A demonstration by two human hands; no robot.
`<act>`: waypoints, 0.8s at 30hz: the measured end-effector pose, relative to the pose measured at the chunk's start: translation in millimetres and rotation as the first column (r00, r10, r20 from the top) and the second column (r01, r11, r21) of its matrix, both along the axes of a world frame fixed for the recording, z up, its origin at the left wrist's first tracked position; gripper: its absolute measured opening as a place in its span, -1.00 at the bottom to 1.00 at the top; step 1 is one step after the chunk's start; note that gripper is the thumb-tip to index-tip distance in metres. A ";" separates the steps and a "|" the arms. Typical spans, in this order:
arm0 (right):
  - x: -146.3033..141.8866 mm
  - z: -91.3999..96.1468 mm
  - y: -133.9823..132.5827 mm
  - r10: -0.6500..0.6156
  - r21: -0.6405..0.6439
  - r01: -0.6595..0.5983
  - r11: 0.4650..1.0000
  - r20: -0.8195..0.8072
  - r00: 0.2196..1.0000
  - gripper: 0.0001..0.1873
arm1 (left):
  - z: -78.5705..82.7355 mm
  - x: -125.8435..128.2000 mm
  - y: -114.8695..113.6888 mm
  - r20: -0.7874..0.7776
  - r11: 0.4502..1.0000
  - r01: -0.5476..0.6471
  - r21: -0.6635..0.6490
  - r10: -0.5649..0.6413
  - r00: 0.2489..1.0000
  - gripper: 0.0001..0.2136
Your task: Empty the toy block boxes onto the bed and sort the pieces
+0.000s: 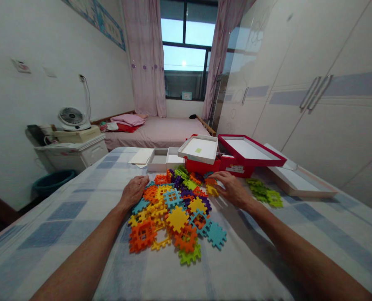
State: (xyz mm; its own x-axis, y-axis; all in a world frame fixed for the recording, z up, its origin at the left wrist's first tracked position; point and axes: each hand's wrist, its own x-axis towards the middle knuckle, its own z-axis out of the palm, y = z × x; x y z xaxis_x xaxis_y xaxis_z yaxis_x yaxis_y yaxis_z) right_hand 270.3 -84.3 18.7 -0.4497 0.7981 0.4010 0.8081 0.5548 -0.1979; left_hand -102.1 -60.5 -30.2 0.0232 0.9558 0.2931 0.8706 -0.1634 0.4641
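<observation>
A heap of interlocking plastic building pieces with notched edges lies on the bedspread between my hands. It includes a yellow solid square piece (177, 219), an orange piece with a square hole (142, 235), a blue piece (217, 235) and a green piece (190, 254). My left hand (135, 190) rests against the heap's far left side, its fingers bent and partly hidden, with no piece visible in it. At the far right side, my right hand (231, 188) has thumb and fingers apart, touching or nearly touching orange and yellow pieces (212, 189).
A separate green pile (265, 192) lies right of my right hand. Behind the heap stand a white box (157, 162), a red box (201, 166) topped by a white tray (201, 157), and a red-rimmed lid (251, 158). Another shallow tray (311, 192) lies far right.
</observation>
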 end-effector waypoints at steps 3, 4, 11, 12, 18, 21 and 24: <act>-37.2 -6.6 11.4 0.052 0.004 -0.052 0.999 0.055 0.997 -0.62 | 0.1 -0.8 -0.2 -0.006 1.000 0.003 0.003 -0.003 1.000 -0.47; -45.0 -8.8 15.2 0.058 0.008 -0.059 0.998 0.091 0.994 -0.61 | 0.1 -0.9 -0.1 -0.008 1.000 0.003 0.002 -0.003 1.000 -0.47; -45.4 -23.3 27.6 -0.033 -0.009 0.035 0.999 0.162 0.986 -0.71 | 0.6 0.4 0.8 0.008 1.000 0.007 -0.005 -0.007 1.000 -0.48; -42.0 -23.5 26.0 -0.048 -0.012 0.050 0.999 0.135 0.990 -0.72 | 0.9 0.8 0.6 0.012 1.000 0.006 -0.007 -0.006 1.000 -0.49; -35.0 -10.0 8.4 -0.259 0.106 0.243 0.964 0.174 0.950 -0.79 | 2.2 2.8 -0.9 0.027 1.000 -0.001 0.000 0.001 1.000 -0.48; -40.5 -6.2 8.7 -0.166 0.176 0.121 0.977 0.267 0.949 -0.81 | 1.5 2.9 -0.9 0.023 1.000 -0.004 0.008 0.004 1.000 -0.48; -46.1 -9.3 16.0 0.006 0.119 -0.051 0.992 0.351 0.936 -0.70 | 0.5 2.2 -0.1 0.023 1.000 -0.001 0.012 0.001 1.000 -0.49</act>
